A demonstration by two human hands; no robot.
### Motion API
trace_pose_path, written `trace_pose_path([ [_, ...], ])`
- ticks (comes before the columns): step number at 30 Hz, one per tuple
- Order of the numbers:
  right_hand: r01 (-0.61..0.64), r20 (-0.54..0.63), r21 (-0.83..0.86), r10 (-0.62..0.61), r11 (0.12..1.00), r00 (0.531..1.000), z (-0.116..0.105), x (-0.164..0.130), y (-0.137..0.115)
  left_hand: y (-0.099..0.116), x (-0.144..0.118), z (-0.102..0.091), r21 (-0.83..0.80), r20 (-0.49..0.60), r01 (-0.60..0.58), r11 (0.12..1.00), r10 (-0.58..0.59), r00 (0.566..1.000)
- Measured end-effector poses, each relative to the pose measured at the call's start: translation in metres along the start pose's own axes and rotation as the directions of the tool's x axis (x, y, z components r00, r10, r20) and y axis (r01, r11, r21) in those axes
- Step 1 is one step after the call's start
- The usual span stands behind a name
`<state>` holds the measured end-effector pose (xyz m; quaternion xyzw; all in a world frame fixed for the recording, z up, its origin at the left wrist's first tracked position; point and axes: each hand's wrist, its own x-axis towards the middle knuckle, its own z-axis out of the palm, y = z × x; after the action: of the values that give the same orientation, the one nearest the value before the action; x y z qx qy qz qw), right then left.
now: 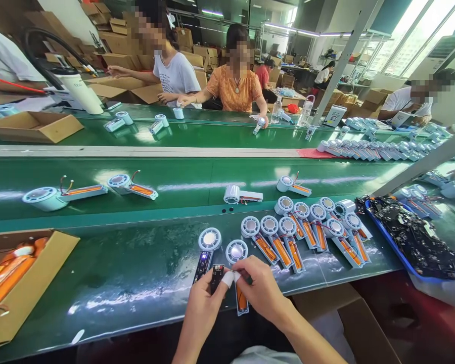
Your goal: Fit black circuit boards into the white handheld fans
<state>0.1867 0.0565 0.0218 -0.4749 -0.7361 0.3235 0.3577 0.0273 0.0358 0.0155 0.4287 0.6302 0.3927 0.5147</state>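
A: What are the person's hands doing?

B: Both are at the near edge of the counter [136,283]. The left hand [202,308] is closed on a small black circuit board [216,277], pinched upright between thumb and fingers, one fingertip wrapped in white tape. The right hand [260,288] is curled with its fingertips meeting the left hand's at the board; whether it grips the board itself cannot be told.

A: And what lies under them?

B: A half-built handheld fan [238,263], its round white head just beyond the fingers and its orange battery showing below the right hand. A second fan [208,247] lies just to its left with a dark board already in its handle.

A: Anything else close by?

B: A row of similar open fans [307,230] lies farther right on the counter, near a blue tray of black parts [413,237] at the right edge. A cardboard box of orange pieces [18,278] sits at the near left corner. More fans [66,193] lie on the green conveyor belt [182,174] beyond.

A: Any brand or writing to read?

B: None can be made out; the board's markings are too small.

A: Other people?

B: Several workers [235,81] sit along the far side.
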Motion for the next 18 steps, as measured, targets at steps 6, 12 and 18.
trace_pose_path([
  [6, 0.129, -0.006, -0.067, -0.130, 0.989, 0.992, 0.002, -0.004, 0.000, 0.003, 0.007, 0.009, -0.191, 0.008, 0.051, 0.980, -0.050, 0.999],
  [12, 0.180, -0.057, -0.154, -0.191, 0.971, 0.980, 0.002, -0.004, 0.008, -0.002, -0.001, 0.007, -0.137, 0.049, 0.044, 0.990, -0.037, 0.998],
  [18, 0.252, -0.012, -0.303, -0.268, 0.919, 0.963, 0.000, 0.000, 0.004, -0.012, -0.003, 0.001, 0.117, 0.012, -0.064, 0.991, 0.063, 0.998],
])
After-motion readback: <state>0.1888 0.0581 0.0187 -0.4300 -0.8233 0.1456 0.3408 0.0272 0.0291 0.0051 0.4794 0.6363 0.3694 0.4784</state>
